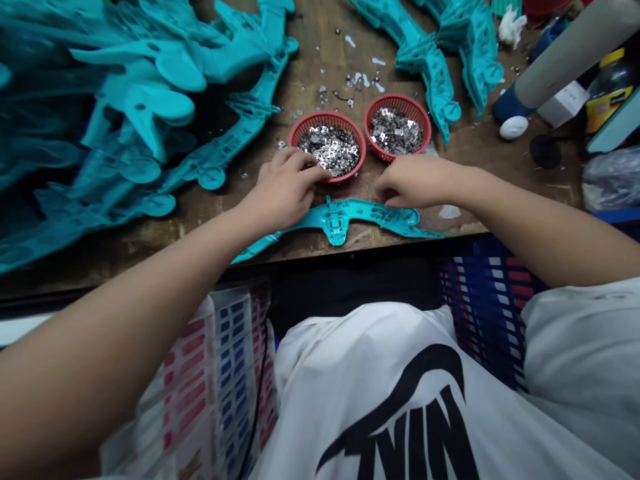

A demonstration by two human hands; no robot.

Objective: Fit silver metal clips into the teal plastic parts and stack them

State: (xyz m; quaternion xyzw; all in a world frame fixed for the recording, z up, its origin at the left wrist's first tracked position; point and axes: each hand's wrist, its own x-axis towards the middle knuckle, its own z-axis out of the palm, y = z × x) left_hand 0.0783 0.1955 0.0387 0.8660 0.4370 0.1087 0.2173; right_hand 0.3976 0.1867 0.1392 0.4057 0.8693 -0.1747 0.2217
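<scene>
Head view, teal plastic frame: a curved molded piece (336,223) lies flat along the front edge of the counter (310,40), just in front of two baskets.
Right hand: curled (415,181) over the frame's right half, fingertips bunched; whether it pinches a metal piece cannot be told.
Left hand: thumb and forefinger (287,187) reach over the rim of the left basket; whether anything is gripped cannot be told. The two hands are apart.
Frame risk: with its left end so near the edge and under the left forearm, a brushing arm could push it off.
Left red basket: its rim (363,148) surrounds a heap of shiny metal clips (333,147); a downward press there could tip it and spill them.
Right red basket: this one (427,125) holds small metal pieces (396,130), duller in look; the baskets stand so close that a dropped piece might land in the wrong one.
Loose bits: scattered metal pieces (357,80) lie behind the baskets and could get mixed in.
Teal pile: similar frames (183,67), heaped at left, might slide if knocked.
Crates below: lattice-sided, pale (227,347) and blue (475,320); contents unclear.
</scene>
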